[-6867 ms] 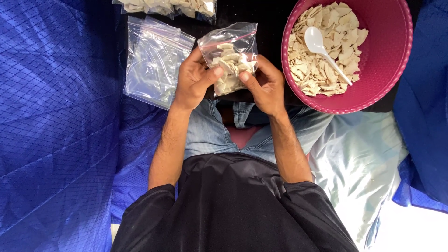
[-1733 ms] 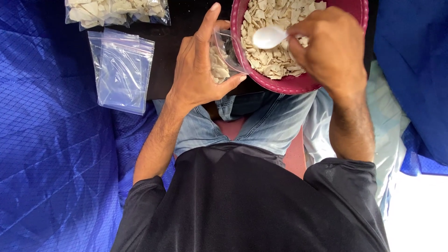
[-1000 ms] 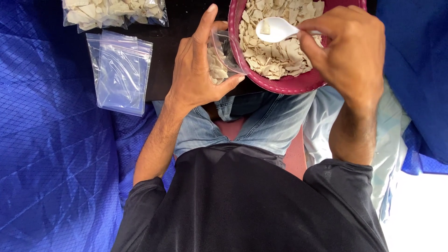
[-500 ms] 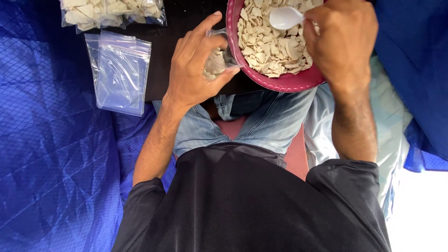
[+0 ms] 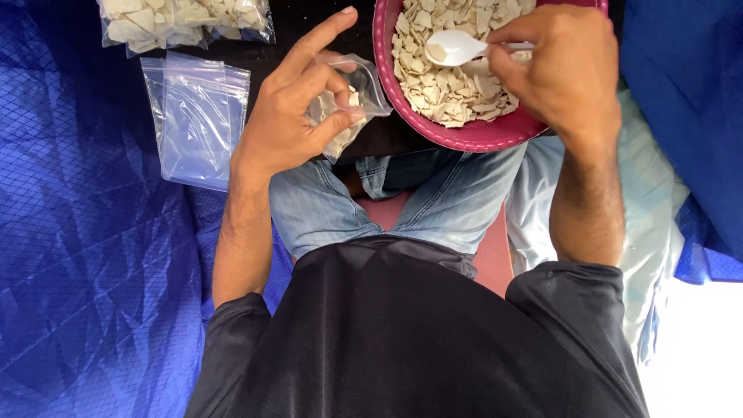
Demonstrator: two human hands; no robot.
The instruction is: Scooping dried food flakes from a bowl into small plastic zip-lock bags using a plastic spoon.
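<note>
While left hand (image 5: 290, 128) pinches part-filled clear bag (image 5: 344, 108) mouth-up beside pink bowl (image 5: 464, 135), filling judged midway. Right hand (image 5: 561, 70) clamps white spoon (image 5: 457, 46): long axis horizontal, scoop pointing left toward bag. Done: 1 filled bag (image 5: 182, 19) on bench. Left: empty bags (image 5: 197, 116).

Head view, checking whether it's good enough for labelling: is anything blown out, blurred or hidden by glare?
Head view: even daylight, mostly sharp; the bottom-right corner is blown out white; the spoon in the right hand is bright but readable; the clear bag in the left hand and the empty bags show mild sheen; the dark shirt holds little detail.
</note>
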